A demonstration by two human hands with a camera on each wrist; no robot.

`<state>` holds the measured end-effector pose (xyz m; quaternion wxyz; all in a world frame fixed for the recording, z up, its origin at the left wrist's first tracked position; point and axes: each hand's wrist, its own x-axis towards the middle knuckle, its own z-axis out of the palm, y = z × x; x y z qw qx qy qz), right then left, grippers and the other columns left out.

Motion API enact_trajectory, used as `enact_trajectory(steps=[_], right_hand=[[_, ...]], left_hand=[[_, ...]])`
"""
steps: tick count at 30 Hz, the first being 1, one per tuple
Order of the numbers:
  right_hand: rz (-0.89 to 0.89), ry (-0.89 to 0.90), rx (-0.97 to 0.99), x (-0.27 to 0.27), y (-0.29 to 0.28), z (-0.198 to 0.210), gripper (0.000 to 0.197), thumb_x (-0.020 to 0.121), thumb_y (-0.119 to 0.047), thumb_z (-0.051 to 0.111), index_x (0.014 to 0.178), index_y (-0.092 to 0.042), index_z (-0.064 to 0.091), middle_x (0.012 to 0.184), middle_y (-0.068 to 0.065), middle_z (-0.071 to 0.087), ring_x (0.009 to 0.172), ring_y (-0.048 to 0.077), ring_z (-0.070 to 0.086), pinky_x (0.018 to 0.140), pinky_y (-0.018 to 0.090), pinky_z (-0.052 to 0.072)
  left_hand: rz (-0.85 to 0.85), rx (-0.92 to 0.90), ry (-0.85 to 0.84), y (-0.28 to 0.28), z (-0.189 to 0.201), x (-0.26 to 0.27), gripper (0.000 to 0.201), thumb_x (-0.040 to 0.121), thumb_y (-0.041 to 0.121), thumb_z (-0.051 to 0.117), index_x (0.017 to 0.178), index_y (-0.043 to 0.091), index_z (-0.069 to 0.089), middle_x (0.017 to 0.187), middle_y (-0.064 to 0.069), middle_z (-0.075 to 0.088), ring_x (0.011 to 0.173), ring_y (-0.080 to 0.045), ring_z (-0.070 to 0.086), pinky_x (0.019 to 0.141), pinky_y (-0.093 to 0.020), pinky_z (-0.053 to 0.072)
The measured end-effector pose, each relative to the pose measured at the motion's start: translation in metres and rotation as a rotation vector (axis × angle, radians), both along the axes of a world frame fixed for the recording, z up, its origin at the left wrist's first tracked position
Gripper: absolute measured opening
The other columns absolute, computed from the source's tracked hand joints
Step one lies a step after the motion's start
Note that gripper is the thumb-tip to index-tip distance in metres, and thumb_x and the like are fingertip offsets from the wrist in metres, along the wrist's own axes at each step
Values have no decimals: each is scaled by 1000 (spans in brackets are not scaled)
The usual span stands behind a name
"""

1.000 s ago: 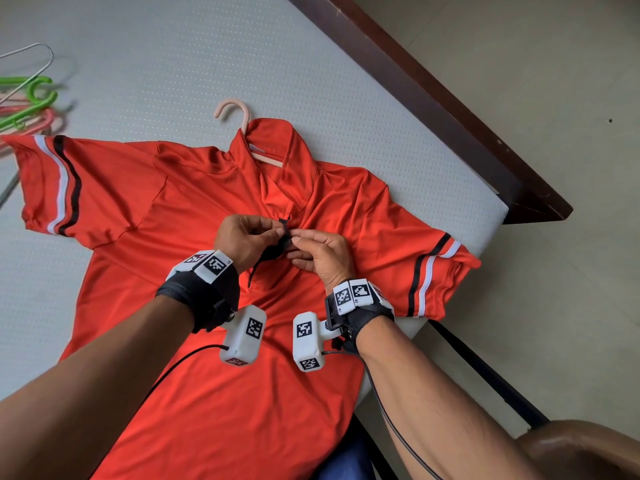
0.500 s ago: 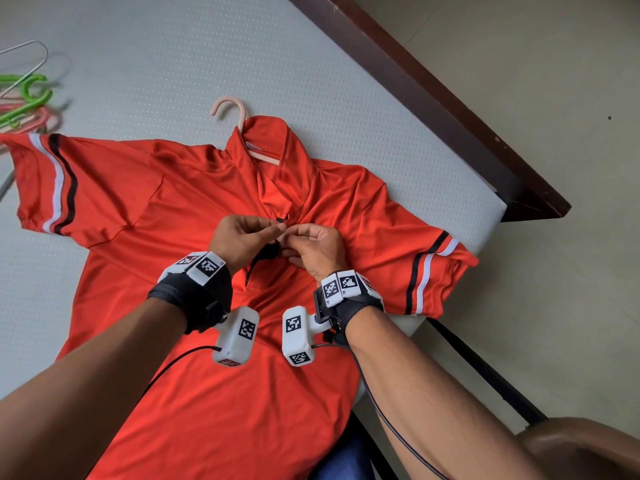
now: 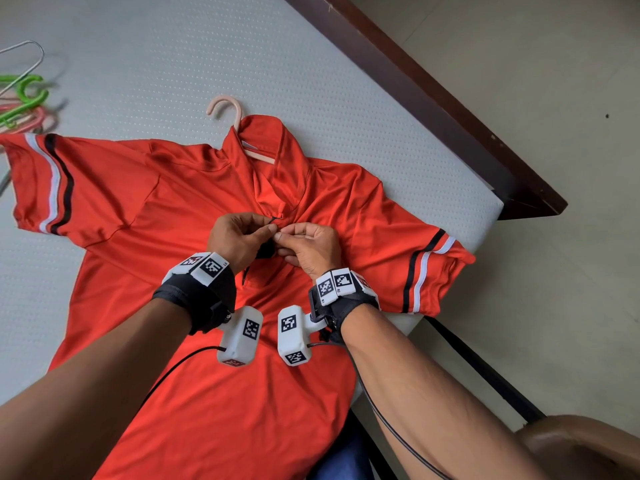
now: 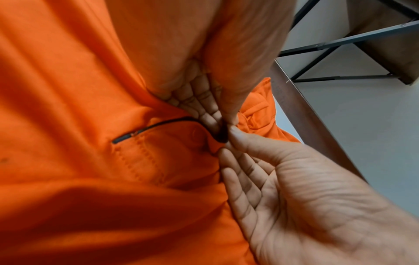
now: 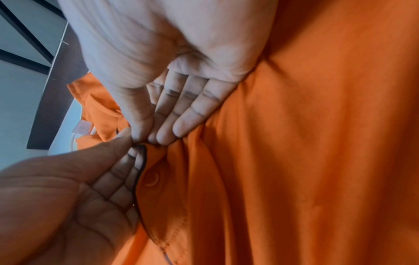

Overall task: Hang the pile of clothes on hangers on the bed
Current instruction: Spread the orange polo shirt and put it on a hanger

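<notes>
Currently the orange polo shirt (image 3: 214, 393) lies front-up on the bed's mattress (image 3: 173, 64), already fitted over a pink hanger (image 3: 225, 105) whose hook projects from the collar. Left hand (image 3: 239, 237) and right hand (image 3: 310, 245) meet at the placket (image 4: 158, 123) below the collar; each pinches the dark-edged fabric between thumb and forefinger, narrow grips, remaining fingers loosely curled. A button (image 5: 151, 178) sits unfastened just beside the left fingers (image 5: 118, 182) in the right wrist view.

Judgement: the step in hand appears to be buttoning the placket. Risks noted:
- Fabric is slippery-looking and bunched at the pinch; either edge could slip out and the button miss its hole.
- Pulling the placket toward the person could drag the shirt off the hanger shoulders, hidden under the cloth.
- The right sleeve (image 3: 433, 271) overhangs the mattress edge; further tugging may slide the garment toward the floor.

Containers: none in view. Spare hangers (image 3: 20, 98), green, pink and wire, lie loose on the mattress at far left, well apart from the hands
</notes>
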<state>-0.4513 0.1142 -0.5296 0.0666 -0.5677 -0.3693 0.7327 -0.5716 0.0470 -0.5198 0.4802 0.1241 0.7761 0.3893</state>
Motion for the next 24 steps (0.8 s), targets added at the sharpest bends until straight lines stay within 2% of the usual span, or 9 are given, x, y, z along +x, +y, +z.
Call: enact_trajectory(steps=[2,10,18,21,24], right_hand=[[10,7,-4,2,1,-1,16,85,-6,77,76,-16,70,67,0,70,53,3,63,50,13,49],[7,29,48,6,-5,-3,13,85,-7,78,77,-15,71,63,-1,69,52,2,63,51,13,48],[46,75,100,8,-9,-4,12,90,-11,74,79,-14,71,66,2,68,53,3,63,50,13,47],[81,74,51,8,-2,-2,13,91,-14,73,78,-17,70,64,-1,68,53,3,62,50,12,47],[139,69,-26,10,4,1,15,91,-16,72,78,-20,69,59,-6,68,54,3,64,53,13,49]], left_hand=[[3,3,-10,0,0,0,12,88,9,72,78,16,71,63,-1,71,55,-15,67,58,-25,58],[-23,4,-30,-3,-1,1,15,91,7,67,79,15,71,61,1,71,55,-11,67,56,-21,57],[-79,18,-85,-1,0,-5,19,94,1,60,79,11,65,60,-1,67,53,-12,65,59,-24,58],[-120,3,-24,0,0,-8,20,94,0,59,80,14,63,54,4,63,47,-9,61,53,-25,56],[-267,-21,131,0,1,-12,17,94,7,63,82,19,64,53,9,61,49,-12,60,59,-31,51]])
